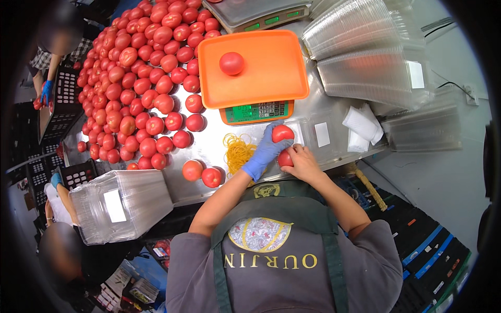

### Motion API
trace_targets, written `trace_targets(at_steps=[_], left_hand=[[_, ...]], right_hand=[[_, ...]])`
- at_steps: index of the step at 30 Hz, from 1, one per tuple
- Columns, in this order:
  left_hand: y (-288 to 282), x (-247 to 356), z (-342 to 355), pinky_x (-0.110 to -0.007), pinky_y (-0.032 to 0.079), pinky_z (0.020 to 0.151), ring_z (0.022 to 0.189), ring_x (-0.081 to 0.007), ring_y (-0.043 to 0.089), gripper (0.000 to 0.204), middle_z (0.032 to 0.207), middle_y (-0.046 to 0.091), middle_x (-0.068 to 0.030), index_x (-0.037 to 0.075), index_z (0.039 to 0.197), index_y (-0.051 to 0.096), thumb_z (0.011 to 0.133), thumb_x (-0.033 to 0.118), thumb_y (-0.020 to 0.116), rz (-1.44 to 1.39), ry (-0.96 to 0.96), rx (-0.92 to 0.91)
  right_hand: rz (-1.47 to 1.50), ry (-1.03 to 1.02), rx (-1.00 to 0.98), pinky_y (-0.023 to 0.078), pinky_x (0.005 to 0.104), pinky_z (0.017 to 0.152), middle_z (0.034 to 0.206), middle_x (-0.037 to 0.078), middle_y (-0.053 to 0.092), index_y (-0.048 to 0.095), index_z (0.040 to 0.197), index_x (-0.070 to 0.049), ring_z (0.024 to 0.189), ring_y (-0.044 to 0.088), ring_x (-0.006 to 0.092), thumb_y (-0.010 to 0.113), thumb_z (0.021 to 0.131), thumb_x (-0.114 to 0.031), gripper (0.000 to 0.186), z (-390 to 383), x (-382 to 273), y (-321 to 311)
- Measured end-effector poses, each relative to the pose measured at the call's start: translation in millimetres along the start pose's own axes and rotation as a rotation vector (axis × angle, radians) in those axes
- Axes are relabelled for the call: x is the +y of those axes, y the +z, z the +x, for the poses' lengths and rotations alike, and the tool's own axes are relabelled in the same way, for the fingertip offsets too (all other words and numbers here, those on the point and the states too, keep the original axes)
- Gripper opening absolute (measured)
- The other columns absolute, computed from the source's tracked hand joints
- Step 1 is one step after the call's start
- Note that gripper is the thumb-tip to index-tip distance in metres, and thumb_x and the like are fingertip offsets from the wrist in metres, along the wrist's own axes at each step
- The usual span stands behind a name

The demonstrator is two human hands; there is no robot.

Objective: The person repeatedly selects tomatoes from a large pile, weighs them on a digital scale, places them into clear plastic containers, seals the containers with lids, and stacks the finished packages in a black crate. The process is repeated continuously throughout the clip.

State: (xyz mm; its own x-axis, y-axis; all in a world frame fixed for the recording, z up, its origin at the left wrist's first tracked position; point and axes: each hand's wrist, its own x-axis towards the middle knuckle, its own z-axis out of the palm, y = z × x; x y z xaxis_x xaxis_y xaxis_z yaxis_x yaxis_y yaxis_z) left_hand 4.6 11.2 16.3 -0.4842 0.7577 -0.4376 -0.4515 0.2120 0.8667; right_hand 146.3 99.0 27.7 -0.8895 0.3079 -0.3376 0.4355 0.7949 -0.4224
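Note:
My left hand (264, 149), in a blue glove, curls its fingers around a red tomato (283, 133) near the table's front edge. My bare right hand (302, 163) grips a second tomato (285, 158) just below it, thumb and fingers against its right side. Right beside both hands lies a clear plastic tray (309, 134) with a white label; whether the two tomatoes rest in it I cannot tell. A tangle of yellow rubber bands (238, 152) sits left of my gloved hand. Behind, a lone tomato (231, 63) lies in the orange scale pan (271, 78).
A large heap of tomatoes (138, 78) covers the table's left side. Nested clear containers (365, 62) stand at the right, another stack (122, 201) at the front left. White paper (361, 128) lies at the right. A second scale (261, 15) is behind. Co-workers are at the left.

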Motion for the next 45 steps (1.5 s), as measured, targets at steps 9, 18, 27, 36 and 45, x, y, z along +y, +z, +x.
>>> trace_targets(at_steps=[9, 18, 27, 36, 45], left_hand=[[-2.8, -7.5, 2.0, -0.031, 0.044, 0.097, 0.116, -0.0183, 0.048, 0.070, 0.131, 0.047, -0.0079, 0.009, 0.136, 0.041, 0.077, 0.022, 0.078, 0.061, -0.044, -0.004], [-4.5, 32.3, -1.1, -0.047, 0.037, 0.100, 0.111, -0.0244, 0.056, 0.055, 0.116, 0.058, -0.0092, 0.020, 0.133, 0.050, 0.080, 0.013, 0.059, 1.465, 0.583, -0.388], [-0.8, 27.9, 30.2, -0.044, 0.041, 0.085, 0.095, -0.0227, 0.063, 0.032, 0.107, 0.061, -0.0055, 0.023, 0.115, 0.060, 0.085, 0.016, 0.051, 1.454, 0.545, -0.569], [-2.7, 9.5, 32.4, -0.048, 0.041, 0.089, 0.102, -0.0252, 0.059, 0.025, 0.105, 0.062, -0.0090, 0.019, 0.109, 0.063, 0.085, 0.021, 0.054, 1.211, 0.609, -0.400], [-5.8, 23.3, 6.2, -0.050, 0.034, 0.103, 0.105, -0.0230, 0.056, 0.025, 0.112, 0.057, -0.0049, 0.016, 0.103, 0.062, 0.078, 0.016, 0.059, 1.657, 0.697, -0.469]], right_hand=[[0.056, 0.083, -0.084, 0.047, 0.0449, 0.088, 0.113, 0.018, 0.053, 0.054, 0.120, -0.005, 0.106, 0.051, 0.0373, 0.081, 0.063, -0.037, 0.071, 0.1, -14.2, -9.9], [0.250, -0.047, 0.173, 0.047, 0.0383, 0.089, 0.107, 0.018, 0.061, 0.061, 0.113, -0.003, 0.104, 0.059, 0.0323, 0.072, 0.077, -0.025, 0.043, 89.7, -7.8, -123.3], [0.158, -0.302, 0.478, 0.049, 0.0426, 0.088, 0.126, 0.020, 0.050, 0.048, 0.128, -0.014, 0.107, 0.055, 0.0350, 0.072, 0.078, -0.022, 0.055, 264.4, -87.8, -101.3], [2.065, -0.088, -0.242, 0.050, 0.0296, 0.058, 0.097, 0.018, 0.063, 0.049, 0.118, -0.001, 0.071, 0.061, 0.0221, 0.047, 0.095, -0.044, 0.049, 132.3, -63.5, -128.6], [0.902, 0.317, 0.548, 0.051, 0.0382, 0.072, 0.099, 0.016, 0.061, 0.055, 0.119, -0.002, 0.085, 0.063, 0.0295, 0.068, 0.084, -0.039, 0.052, 17.5, 13.3, -15.0]])
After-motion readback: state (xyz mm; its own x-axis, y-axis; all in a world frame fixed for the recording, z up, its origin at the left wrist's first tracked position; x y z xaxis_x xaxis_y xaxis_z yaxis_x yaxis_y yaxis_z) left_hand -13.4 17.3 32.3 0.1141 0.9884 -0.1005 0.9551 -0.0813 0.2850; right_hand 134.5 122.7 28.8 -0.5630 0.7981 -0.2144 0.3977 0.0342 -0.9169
